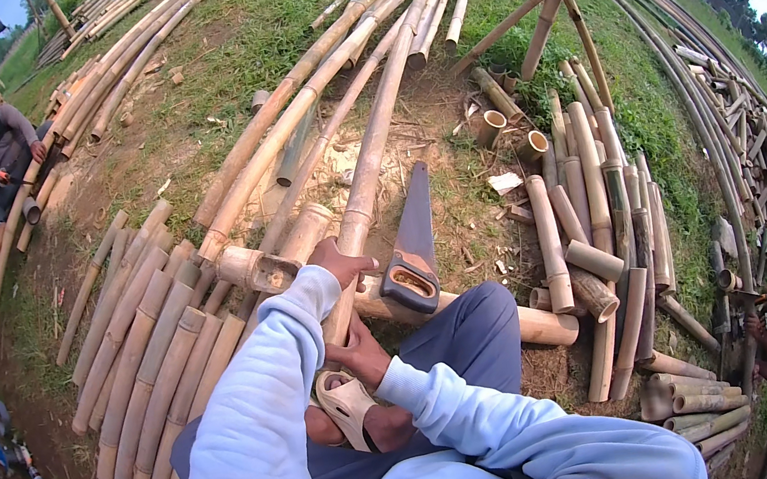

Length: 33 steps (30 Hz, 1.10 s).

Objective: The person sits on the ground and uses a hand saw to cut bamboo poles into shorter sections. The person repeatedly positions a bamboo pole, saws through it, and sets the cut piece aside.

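1. Left hand (pixel 342 261): fingers wrapped around a long bamboo pole (pixel 379 153), thumb on its right side.
2. Right hand (pixel 360 353): grasping the same pole at its near end, just below the left hand; exact finger closure partly hidden.
3. Bamboo pole: slender, tan, jointed; runs from the grip away and rightward, across the grass.
4. Handsaw (pixel 411 240): dark blade, black-and-orange handle; just right of the grip, blade pointing away.
5. Thick bamboo culm (pixel 548 325): lying crosswise, right of the grip, partly under the knee.
6. Cut bamboo lengths (pixel 153 364): laid side by side, left of the grip.
7. Beige sandal (pixel 349 410): worn, just below the right hand.
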Available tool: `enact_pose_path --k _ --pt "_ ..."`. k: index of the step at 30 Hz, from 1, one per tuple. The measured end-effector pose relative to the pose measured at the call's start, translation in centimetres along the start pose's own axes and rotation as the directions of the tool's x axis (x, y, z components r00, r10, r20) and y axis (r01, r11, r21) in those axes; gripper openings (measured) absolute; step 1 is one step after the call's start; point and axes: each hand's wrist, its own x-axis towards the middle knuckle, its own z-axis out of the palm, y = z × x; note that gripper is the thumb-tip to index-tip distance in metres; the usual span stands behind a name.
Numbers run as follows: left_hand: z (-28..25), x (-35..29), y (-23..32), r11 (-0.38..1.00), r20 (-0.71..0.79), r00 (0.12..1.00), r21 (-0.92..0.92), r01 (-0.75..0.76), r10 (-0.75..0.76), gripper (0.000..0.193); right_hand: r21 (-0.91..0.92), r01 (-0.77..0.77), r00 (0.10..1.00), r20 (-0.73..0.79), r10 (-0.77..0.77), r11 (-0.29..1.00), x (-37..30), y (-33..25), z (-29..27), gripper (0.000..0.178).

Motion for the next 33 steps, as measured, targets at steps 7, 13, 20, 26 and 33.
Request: enact_pose_path --k 7,13,20,26,33 --pt "-6.2 0.5 -1.0 0.988 -0.024 0.998 -0.145 -0.054 0.051 0.043 -0.336 0.036 0.975 0.220 0.041 0.941 -0.2 -2.2 -3.1 0.056" --pt "-12.5 -9.4 1.2 0.934 0.085 0.982 -0.333 -0.129 0.166 0.030 -0.510 0.178 0.977 -0.013 -0.214 0.842 0.7 -4.4 -7.3 0.040" --pt "-17.0 -21.3 -4.2 0.928 0.112 0.993 -0.367 0.062 -0.022 0.035 -0.614 0.158 0.896 -0.240 -0.374 0.774 -0.3 -3.0 -14.9 0.029" --pt "-16.4 -24.2 -4.3 0.938 0.128 0.974 -0.273 0.215 -0.186 0.043 -0.597 0.128 0.887 -0.288 -0.361 0.792 -0.5 0.0 -16.0 0.026" --pt "-15.5 -25.5 0.7 0.980 -0.028 0.980 -0.012 0.198 -0.198 0.048 -0.507 0.271 0.910 -0.142 -0.389 0.818 0.3 1.6 -13.1 0.032"
